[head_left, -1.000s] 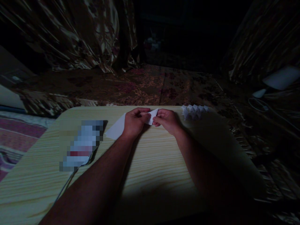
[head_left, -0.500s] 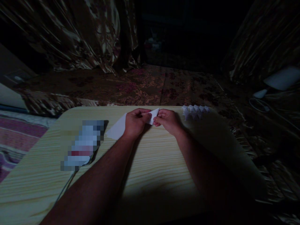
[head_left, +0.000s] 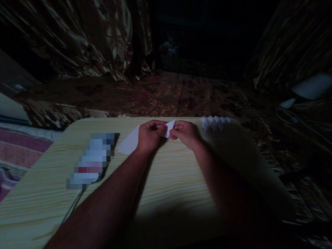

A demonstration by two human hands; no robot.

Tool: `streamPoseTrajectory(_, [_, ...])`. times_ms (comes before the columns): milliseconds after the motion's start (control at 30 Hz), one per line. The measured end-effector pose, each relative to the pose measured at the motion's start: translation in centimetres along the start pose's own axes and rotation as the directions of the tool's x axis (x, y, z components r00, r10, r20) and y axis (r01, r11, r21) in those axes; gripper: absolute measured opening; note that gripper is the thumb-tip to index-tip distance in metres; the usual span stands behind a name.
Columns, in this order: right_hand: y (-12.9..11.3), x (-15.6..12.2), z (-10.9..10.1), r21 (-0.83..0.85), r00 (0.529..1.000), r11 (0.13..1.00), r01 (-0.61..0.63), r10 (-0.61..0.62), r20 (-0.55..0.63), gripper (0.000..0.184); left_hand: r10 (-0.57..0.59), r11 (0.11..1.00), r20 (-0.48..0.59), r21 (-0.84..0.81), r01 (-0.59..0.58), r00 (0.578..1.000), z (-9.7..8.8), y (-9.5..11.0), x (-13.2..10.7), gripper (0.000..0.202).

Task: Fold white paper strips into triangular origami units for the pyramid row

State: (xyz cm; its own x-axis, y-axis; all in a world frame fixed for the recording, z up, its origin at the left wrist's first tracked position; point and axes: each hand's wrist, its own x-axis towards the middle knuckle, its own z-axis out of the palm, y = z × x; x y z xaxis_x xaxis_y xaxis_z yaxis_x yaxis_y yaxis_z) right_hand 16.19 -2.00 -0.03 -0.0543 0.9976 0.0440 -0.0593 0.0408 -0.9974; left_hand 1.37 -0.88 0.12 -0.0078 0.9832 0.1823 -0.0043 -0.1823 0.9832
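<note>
Both hands meet near the far edge of a light wooden table. My left hand and my right hand pinch a small white folded paper piece between their fingertips, its point sticking up to the right. A flat white paper sheet lies on the table just left of my left hand, partly hidden behind it. A row of small white folded paper pieces sits at the table's far edge, to the right of my right hand.
A blurred rectangular object lies on the left of the table. Patterned dark fabric covers the floor beyond, with shiny curtains behind. A white device and cable lie at the right. The scene is dim.
</note>
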Motion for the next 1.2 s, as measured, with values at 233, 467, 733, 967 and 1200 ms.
streamPoseTrajectory(233, [0.02, -0.13, -0.11, -0.017, 1.0, 0.999, 0.028, -0.028, -0.001, 0.016, -0.002, 0.999, 0.034, -0.034, 0.003, 0.999, 0.08, -0.04, -0.05, 0.028])
streamPoseTrajectory(467, [-0.47, -0.32, -0.01, -0.044, 0.998, 0.999, 0.027, -0.029, -0.048, 0.018, -0.013, 0.999, 0.035, -0.036, 0.014, 0.999, 0.09, 0.04, -0.14, 0.025])
streamPoseTrajectory(733, [-0.36, -0.29, -0.1, -0.028, 0.998, 0.999, 0.046, -0.048, -0.049, 0.02, -0.016, 0.999, 0.018, -0.041, 0.016, 1.0, 0.15, 0.09, -0.15, 0.023])
streamPoseTrajectory(967, [-0.19, -0.23, -0.21, -0.022, 0.998, 0.999, 0.04, -0.04, -0.04, 0.02, -0.014, 1.0, 0.02, -0.014, 0.014, 1.0, 0.15, 0.37, -0.26, 0.022])
streamPoseTrajectory(1200, [-0.13, -0.21, -0.25, -0.012, 0.998, 0.999, 0.05, -0.05, -0.034, 0.019, 0.0, 1.0, 0.016, 0.001, 0.0, 1.0, 0.14, 0.31, -0.25, 0.023])
